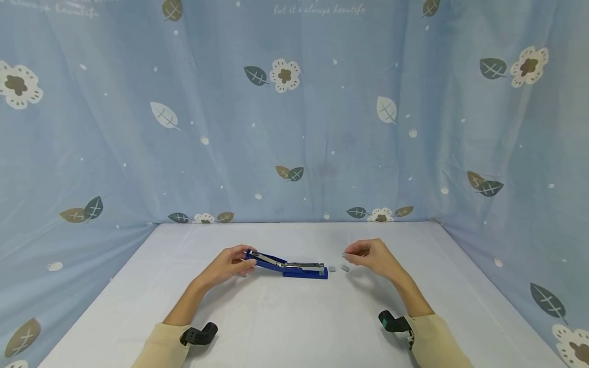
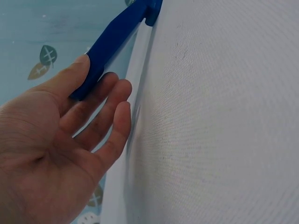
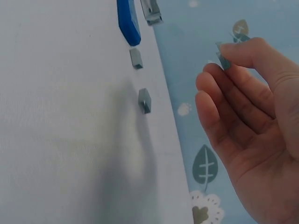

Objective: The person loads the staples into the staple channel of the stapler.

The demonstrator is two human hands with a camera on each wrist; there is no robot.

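Observation:
A blue stapler lies folded wide open on the white table, its metal staple channel exposed. My left hand pinches the end of its raised top arm between thumb and fingers; in the left wrist view the blue arm slants up from the thumb. My right hand is held above the table, right of the stapler. Between its thumb and fingertips it pinches a small grey strip of staples. Two more short staple strips lie on the table by the stapler's front end, one nearer and one farther off.
The white tabletop spreads around the hands. A blue curtain with leaves and flowers hangs behind and along both sides. Each wrist carries a black camera mount, on the left and on the right.

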